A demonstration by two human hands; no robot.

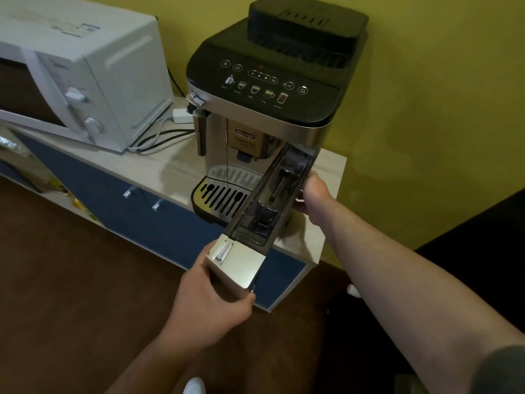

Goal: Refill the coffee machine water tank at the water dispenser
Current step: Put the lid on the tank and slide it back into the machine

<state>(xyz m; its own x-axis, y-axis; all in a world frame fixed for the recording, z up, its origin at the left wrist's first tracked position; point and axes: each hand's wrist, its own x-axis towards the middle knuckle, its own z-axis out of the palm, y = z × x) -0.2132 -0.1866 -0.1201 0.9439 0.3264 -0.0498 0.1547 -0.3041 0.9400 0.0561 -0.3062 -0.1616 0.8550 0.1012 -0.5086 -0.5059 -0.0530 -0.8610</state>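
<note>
A silver and black coffee machine stands on a light wooden counter. Its long clear water tank, with a silver front face, is slid most of the way out of the machine's right side toward me. My left hand grips the tank's silver front end from below and the left. My right hand holds the tank's right wall about halfway along. The tank's rear end still sits in the machine's slot. No water dispenser is in view.
A white microwave sits at the left of the counter, with cables and a white adapter behind it. Blue cabinet doors with metal handles lie below. A yellow wall stands behind; brown floor lies under me. Something dark is at the right edge.
</note>
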